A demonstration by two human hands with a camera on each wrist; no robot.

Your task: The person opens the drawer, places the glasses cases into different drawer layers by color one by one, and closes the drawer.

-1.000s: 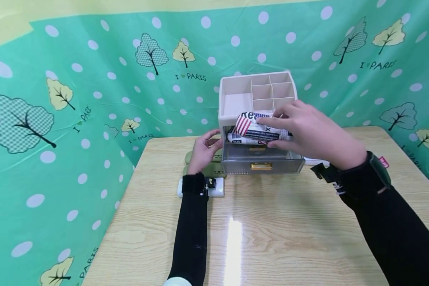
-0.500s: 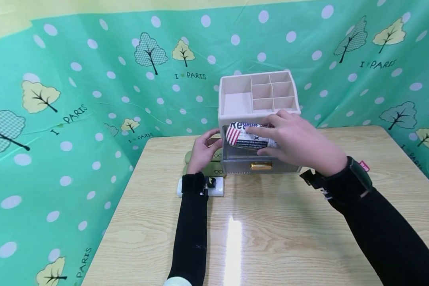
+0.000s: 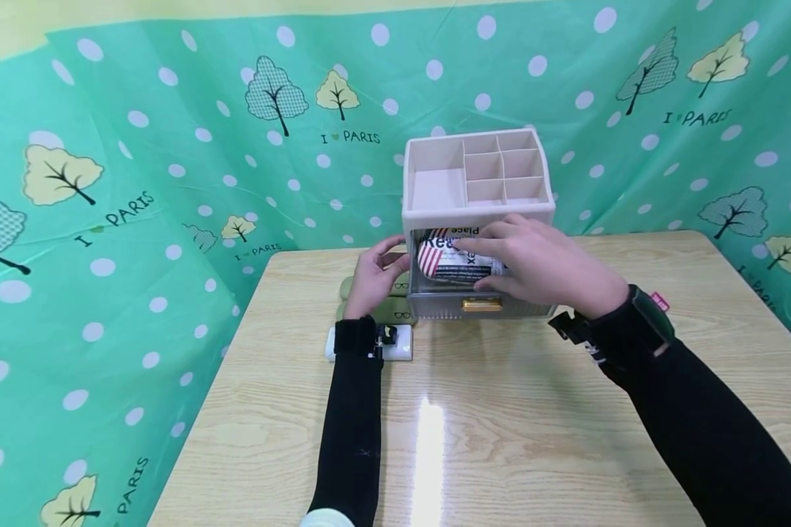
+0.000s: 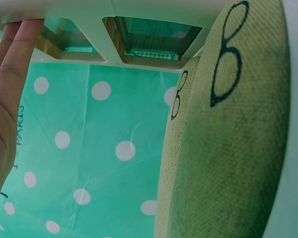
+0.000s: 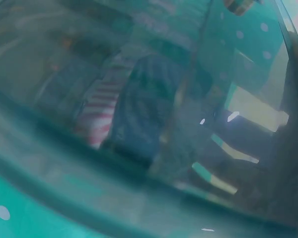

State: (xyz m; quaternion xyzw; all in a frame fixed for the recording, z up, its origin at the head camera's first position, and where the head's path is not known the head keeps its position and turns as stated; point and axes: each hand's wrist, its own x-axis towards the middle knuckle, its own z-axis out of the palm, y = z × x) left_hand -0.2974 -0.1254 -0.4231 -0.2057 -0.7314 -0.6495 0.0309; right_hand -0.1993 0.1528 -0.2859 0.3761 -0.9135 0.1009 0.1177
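A glasses case (image 3: pixel 455 262) with flag stripes and newspaper print lies over the pulled-out upper grey see-through drawer (image 3: pixel 435 306) of a white desk organizer (image 3: pixel 477 218). My right hand (image 3: pixel 543 263) holds it by its right end, thumb at the front and fingers on top. Behind it shows part of a second printed case (image 3: pixel 435 233). In the right wrist view, striped print (image 5: pixel 102 106) appears blurred through the drawer wall. My left hand (image 3: pixel 373 278) rests its fingertips against the organizer's left side; in the left wrist view its fingers (image 4: pixel 15 64) are straight against the frame.
Two green glasses cases (image 3: pixel 395 310) with a spectacles drawing lie left of the organizer, below my left hand. A white box (image 3: pixel 398 344) sits in front of them. Dotted green cloth (image 3: pixel 343 176) hangs behind the wooden table (image 3: pixel 501 410). A small red tag (image 3: pixel 660 301) shows beyond my right wrist.
My right hand has lowered the printed glasses case leftward and down into the open drawer. The left hand has stayed at the organizer's side.
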